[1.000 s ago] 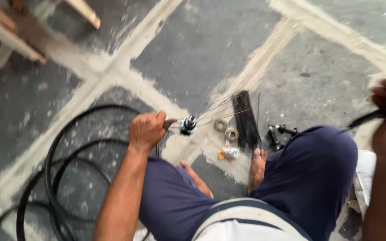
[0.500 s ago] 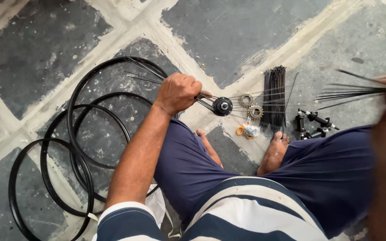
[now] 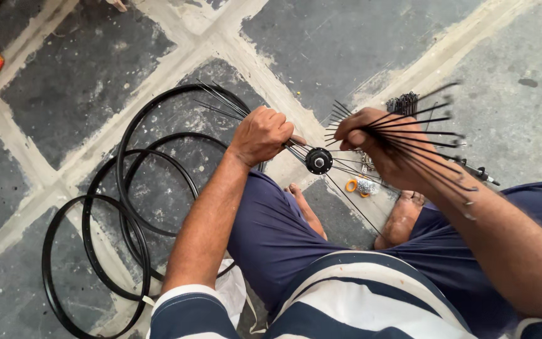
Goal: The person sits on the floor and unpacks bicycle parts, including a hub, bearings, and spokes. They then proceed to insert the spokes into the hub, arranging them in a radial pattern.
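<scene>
Head view: the person sits on the stone floor [image 3: 371, 56] with a small black wheel hub [image 3: 318, 161] held up over the lap. The left hand [image 3: 263, 134] is closed around one end of the hub, just left of it, and thin spokes already hanging from the hub fan out past the knuckles. The right hand [image 3: 381, 145], just right of the hub, is clamped on a bundle of loose black spokes [image 3: 425, 129] that splay away from the hub toward the right. Left of the hub, several black rims [image 3: 130, 188] lie overlapping on the floor. Below and right of the hub, near a bare foot [image 3: 403, 216], lie an orange ring [image 3: 351, 186] and a small heap of shiny metal parts [image 3: 366, 186].

Risks, as I judge them: the bundle is gripped near one end only, so a slack grip could let spokes slide out and scatter beyond the hub. The splayed free ends could catch on the spokes already seated and pull them from the flange. The sharp tips point near the forearm and could scratch it. The hub has only one hand on it; a twist could drop it onto the foot.
</scene>
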